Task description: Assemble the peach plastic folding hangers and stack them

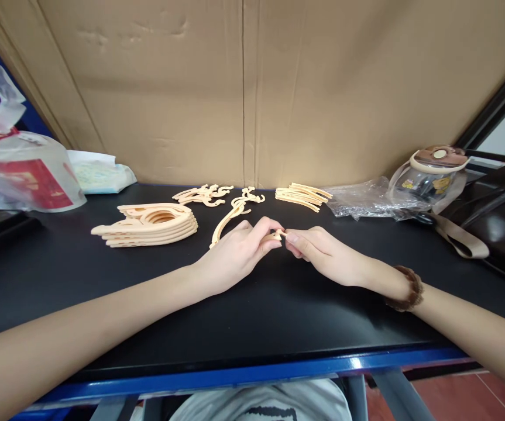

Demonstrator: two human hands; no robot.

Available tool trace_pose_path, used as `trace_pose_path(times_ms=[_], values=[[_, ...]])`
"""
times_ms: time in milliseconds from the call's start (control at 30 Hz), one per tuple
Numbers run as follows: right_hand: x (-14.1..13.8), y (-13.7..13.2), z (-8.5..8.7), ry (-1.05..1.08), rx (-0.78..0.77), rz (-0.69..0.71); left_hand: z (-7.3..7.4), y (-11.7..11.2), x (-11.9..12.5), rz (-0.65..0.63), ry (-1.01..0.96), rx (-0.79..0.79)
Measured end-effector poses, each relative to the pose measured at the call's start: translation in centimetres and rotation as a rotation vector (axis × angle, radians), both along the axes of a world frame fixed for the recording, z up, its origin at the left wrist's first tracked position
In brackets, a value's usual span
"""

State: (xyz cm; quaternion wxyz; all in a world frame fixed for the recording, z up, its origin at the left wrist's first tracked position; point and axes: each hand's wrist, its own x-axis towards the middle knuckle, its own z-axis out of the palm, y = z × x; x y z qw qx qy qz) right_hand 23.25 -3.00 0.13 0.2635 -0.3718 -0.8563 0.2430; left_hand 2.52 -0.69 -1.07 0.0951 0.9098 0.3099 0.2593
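Observation:
My left hand (239, 251) is closed, pinching the end of a beige plastic hanger part (274, 236) between thumb and forefinger. Facing it, my right hand (322, 251) is closed on a thin beige strip (283, 233), whose tip meets that part. The fingers hide most of the strip. Just behind my left hand lies a curved beige hanger arm (223, 227) with a hook piece (251, 196) near its upper end. I cannot tell whether it joins the part in my fingers.
A stack of beige hanger arms (147, 227) lies left, loose hooks (203, 194) behind it. Thin strips (302, 196) lie back right, beside clear plastic wrap (361, 197) and a strapped clear bottle (432, 175). A plastic bag (28, 169) and a tissue pack (100, 173) stand left. Cardboard (182, 93) walls the back.

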Motion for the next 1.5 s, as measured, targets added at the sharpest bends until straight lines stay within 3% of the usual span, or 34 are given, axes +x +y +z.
trace_pose_path(times_ms=[367, 500, 767, 1267, 1500], values=[[-0.06, 0.02, -0.17, 0.089, -0.179, 0.019, 0.07, -0.03, -0.03, -0.025, -0.018, -0.003], [0.01, 0.04, -0.11, 0.078, -0.163, 0.042, 0.16, -0.08, 0.03, -0.023, -0.015, -0.022], [0.04, -0.17, 0.02, -0.285, 0.161, -0.006, 0.35, -0.32, -0.08, -0.073, 0.052, -0.075], [0.45, -0.10, -0.43, -0.684, 0.527, -0.012, 0.51, -0.18, -0.01, -0.112, 0.188, -0.207], [0.59, -0.13, -0.79, -0.783, 0.778, -0.018, 0.20, -0.23, -0.27, -0.134, 0.192, -0.236]])
